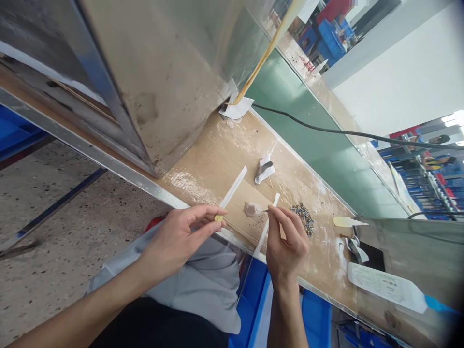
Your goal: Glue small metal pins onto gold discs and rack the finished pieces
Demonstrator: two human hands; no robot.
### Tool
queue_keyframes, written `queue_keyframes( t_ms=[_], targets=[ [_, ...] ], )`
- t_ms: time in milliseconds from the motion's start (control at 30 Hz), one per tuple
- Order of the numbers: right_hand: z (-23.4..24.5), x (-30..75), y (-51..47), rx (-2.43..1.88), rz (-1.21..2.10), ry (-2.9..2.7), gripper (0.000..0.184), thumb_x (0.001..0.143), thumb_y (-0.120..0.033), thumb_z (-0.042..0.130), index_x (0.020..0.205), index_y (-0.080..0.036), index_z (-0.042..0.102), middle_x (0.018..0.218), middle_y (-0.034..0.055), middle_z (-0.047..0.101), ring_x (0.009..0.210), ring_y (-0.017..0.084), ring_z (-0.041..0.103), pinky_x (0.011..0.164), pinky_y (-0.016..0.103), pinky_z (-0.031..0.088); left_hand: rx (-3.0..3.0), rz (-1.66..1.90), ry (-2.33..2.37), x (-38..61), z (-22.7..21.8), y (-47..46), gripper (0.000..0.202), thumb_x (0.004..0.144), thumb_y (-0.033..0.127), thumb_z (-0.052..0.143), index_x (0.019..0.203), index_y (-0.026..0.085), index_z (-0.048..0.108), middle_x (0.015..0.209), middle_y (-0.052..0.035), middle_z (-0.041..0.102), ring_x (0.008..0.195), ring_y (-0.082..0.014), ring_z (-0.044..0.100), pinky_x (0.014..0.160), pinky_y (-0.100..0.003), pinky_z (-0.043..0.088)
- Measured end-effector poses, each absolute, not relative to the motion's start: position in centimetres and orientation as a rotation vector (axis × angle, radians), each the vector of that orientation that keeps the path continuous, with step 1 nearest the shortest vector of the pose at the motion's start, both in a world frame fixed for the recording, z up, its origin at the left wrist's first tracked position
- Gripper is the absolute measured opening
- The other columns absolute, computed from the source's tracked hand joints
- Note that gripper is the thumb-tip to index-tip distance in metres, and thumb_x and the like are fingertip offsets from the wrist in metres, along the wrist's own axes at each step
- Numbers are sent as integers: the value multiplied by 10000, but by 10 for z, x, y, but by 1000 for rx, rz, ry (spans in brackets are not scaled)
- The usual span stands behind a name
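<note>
Between the thumb and fingers of my left hand (181, 237) is a small round yellow piece (218, 218), held above the bench's front edge. My right hand (288, 237) pinches a thin dark pointed tool (266, 210); only its tip shows, so its exact kind is unclear. That tip is beside a small round clear dish (250, 209) lying on a cardboard sheet (237, 197). Just past my right hand lies a pile of small shiny beaded parts (303, 216), partly hidden by the fingers.
White tape strips (234, 186) cross the bench. Farther back sits a paper-wrapped dark piece (266, 169). To the right are a yellowish nozzle bottle (344, 222) and a large white bottle (386, 285). A metal box (163, 72) stands at left. Other people work in the background.
</note>
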State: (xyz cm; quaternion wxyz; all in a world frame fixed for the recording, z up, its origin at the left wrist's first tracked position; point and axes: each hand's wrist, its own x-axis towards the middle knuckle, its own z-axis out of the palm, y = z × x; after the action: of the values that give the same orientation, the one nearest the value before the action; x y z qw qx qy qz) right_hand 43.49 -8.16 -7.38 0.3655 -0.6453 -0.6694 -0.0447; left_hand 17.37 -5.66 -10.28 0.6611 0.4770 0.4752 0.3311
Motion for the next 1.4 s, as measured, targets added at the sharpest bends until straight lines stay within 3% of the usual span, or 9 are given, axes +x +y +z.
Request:
queue_keyframes(
  t_ms=[567, 767, 900, 1233, 1400],
  targets=[
    [-68, 435, -87, -1638, -136, -1598, 128, 1092, -231, 780, 1150, -265, 889, 1113, 58, 843, 1041, 239, 810, 924, 405, 646, 1130, 730, 1096, 178, -98, -59, 308, 1075, 462, 805, 1367, 377, 851, 1171, 35, 915, 1122, -223, 861, 991, -309, 680],
    [-56, 404, -117, -1578, 158, -1476, 182, 1059, -169, 813, 1177, -289, 882, 1151, 48, 840, 1049, 229, 814, 881, 366, 669, 1136, 742, 1010, 193, -83, -68, 214, 1063, 383, 812, 1269, 356, 865, 1114, 48, 929, 1081, -213, 889, 985, -282, 692],
    [-60, 388, -128, -1476, 260, -1522, 264, 1050, -96, 802, 1220, -287, 870, 1191, 44, 842, 1087, 210, 817, 924, 342, 685, 1142, 763, 953, 199, -79, -72, 214, 1071, 353, 805, 1276, 345, 865, 1156, 52, 931, 1090, -202, 896, 996, -260, 700],
    [-66, 382, -131, -1473, 284, -1503, 261, 1051, -76, 794, 1218, -264, 867, 1200, 56, 840, 1105, 205, 828, 952, 321, 703, 1344, 812, 1035, 203, -71, -77, 256, 1087, 270, 773, 1313, 352, 858, 1161, 82, 928, 1042, -167, 892, 975, -217, 679],
    [-67, 382, -132, -1472, 286, -1508, 277, 1051, -73, 798, 1229, -274, 866, 1211, 50, 840, 1114, 201, 827, 949, 312, 703, 1360, 820, 1016, 204, -67, -79, 330, 1099, 232, 755, 1363, 407, 848, 1142, 111, 925, 1027, -140, 888, 923, -183, 666]
  ],
)
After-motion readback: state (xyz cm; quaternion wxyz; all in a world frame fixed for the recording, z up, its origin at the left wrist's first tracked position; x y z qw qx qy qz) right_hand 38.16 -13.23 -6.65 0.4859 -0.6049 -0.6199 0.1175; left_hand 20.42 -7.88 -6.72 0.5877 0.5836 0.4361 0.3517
